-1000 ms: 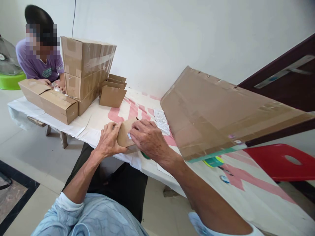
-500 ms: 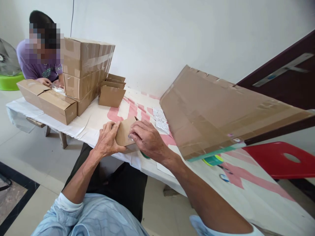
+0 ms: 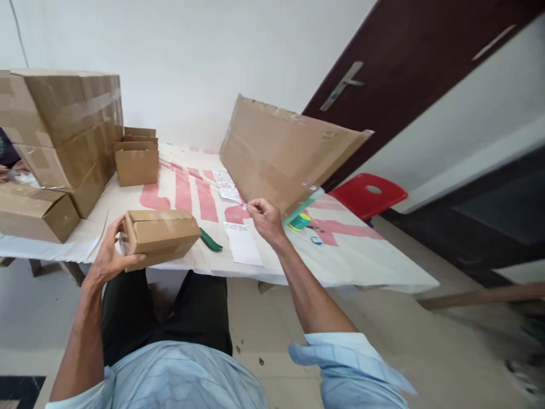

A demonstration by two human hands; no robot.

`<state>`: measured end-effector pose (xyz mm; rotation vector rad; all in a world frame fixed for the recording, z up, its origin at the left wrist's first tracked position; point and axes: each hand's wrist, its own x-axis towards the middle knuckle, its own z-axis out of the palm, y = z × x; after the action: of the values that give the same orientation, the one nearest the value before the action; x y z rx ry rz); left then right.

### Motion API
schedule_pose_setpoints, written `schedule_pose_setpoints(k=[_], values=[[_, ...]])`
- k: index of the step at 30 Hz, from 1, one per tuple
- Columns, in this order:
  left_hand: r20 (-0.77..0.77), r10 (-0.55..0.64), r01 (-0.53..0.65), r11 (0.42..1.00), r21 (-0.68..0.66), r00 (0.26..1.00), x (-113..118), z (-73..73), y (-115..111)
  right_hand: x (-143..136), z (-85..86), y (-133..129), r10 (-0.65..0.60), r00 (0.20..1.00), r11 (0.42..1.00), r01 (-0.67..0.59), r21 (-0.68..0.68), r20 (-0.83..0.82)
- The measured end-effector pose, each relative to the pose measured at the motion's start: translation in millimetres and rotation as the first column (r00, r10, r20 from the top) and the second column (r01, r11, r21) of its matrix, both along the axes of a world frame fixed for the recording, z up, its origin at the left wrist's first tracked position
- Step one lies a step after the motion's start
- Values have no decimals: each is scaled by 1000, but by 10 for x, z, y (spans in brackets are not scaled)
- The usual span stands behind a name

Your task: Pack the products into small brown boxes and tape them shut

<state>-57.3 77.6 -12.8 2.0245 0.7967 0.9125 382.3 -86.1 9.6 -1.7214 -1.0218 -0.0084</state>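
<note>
My left hand (image 3: pixel 108 255) grips the left end of a small cardboard box (image 3: pixel 164 236), which is tilted at the table's front edge. Out over the table, my right hand (image 3: pixel 266 220) is pinched on a tiny whitish piece (image 3: pixel 246 207), too small to make out. Below the right hand lies a white sheet (image 3: pixel 244 247) with small marks along its top. Silvery patterned sheets (image 3: pixel 226 186) rest just behind it. A dark green curved tool (image 3: pixel 210 240) lies between the box and the white sheet.
Stacked taped cartons (image 3: pixel 72 122) and open small boxes (image 3: pixel 137 166) stand at the left. A large cardboard panel (image 3: pixel 285 147) leans at the back. Green tape (image 3: pixel 300 221) and a small blue-white roll (image 3: pixel 316 240) lie right, near a red chair (image 3: pixel 368 196). A person's hand shows far left.
The view has turned to the right. My right hand has left the box and reached out over the table. My left hand still holds the box, now showing its long side.
</note>
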Motion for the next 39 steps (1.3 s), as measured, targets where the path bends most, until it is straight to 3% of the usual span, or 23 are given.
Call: schedule_pose_setpoints(k=[5, 10, 17, 26, 31, 39], values=[[101, -10, 26, 986, -163, 995, -166, -210, 127, 378, -685, -174, -146, 985, 984, 136, -113, -91], [164, 21, 12, 981, -193, 986, -164, -197, 138, 707, -1007, -372, -239, 962, 966, 222, -133, -129], [199, 81, -30, 968, -248, 977, -85, -68, 115, 1040, -1183, -369, -204, 971, 971, 185, -149, -122], [232, 53, 7, 968, -250, 971, -69, -75, 144, 762, -1389, 180, 87, 992, 964, -106, -243, -89], [232, 53, 5, 970, -243, 971, -84, -128, 157, 748, -1439, 342, 117, 992, 939, -128, -319, -54], [254, 33, 29, 972, -235, 967, -90, -192, 156, 739, -1482, 388, 111, 994, 906, -95, -414, 15]])
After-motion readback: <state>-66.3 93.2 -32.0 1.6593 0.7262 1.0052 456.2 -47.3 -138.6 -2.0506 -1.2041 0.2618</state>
